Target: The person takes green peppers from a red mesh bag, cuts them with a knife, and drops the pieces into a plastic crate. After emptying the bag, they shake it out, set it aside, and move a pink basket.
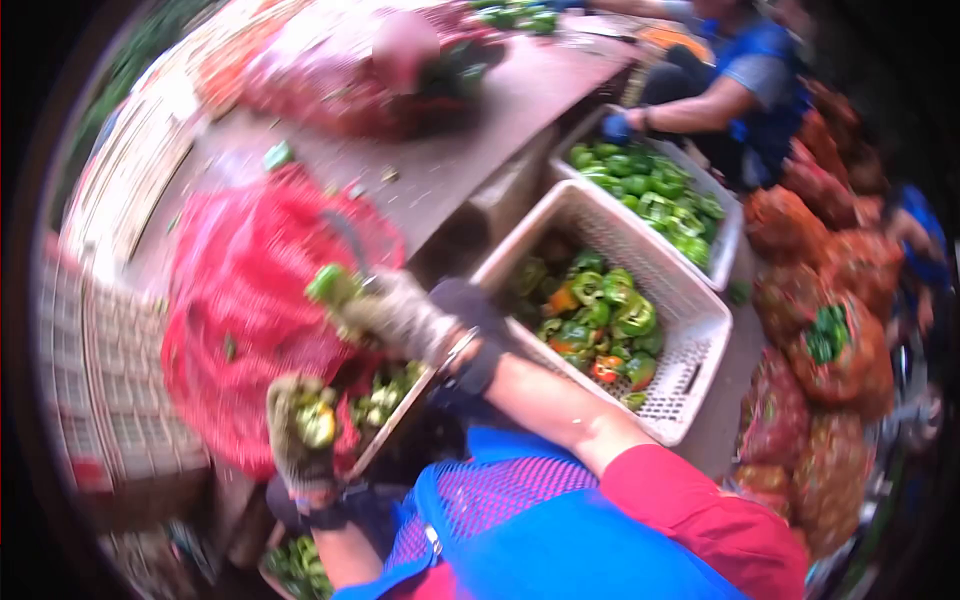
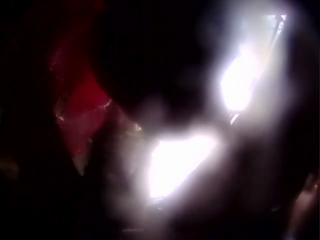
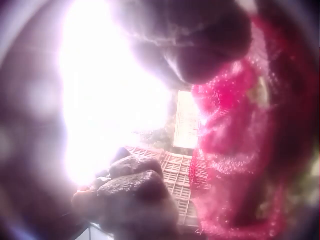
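Gloved in a dirty knit work glove, my left hand (image 1: 293, 440) holds a cut pale green-yellow pepper (image 1: 318, 424) at the lower left of the head view. My right hand (image 1: 405, 315), in a similar glove, grips a green pepper (image 1: 335, 285) above and to the right of it. A thin curved grey blade (image 1: 345, 238) juts up from beside the right fingers. Both hands are close to a red mesh sack (image 1: 240, 310); it also fills the right side of the right wrist view. The left wrist view is mostly dark and glare.
Pale pepper pieces (image 1: 385, 395) lie in a box below my hands. To the right stand a white crate (image 1: 690, 400) of cut peppers and another crate (image 1: 730, 240) of green ones. Filled mesh sacks (image 1: 840, 460) line the right. A person in blue (image 1: 765, 80) works at the far crate.
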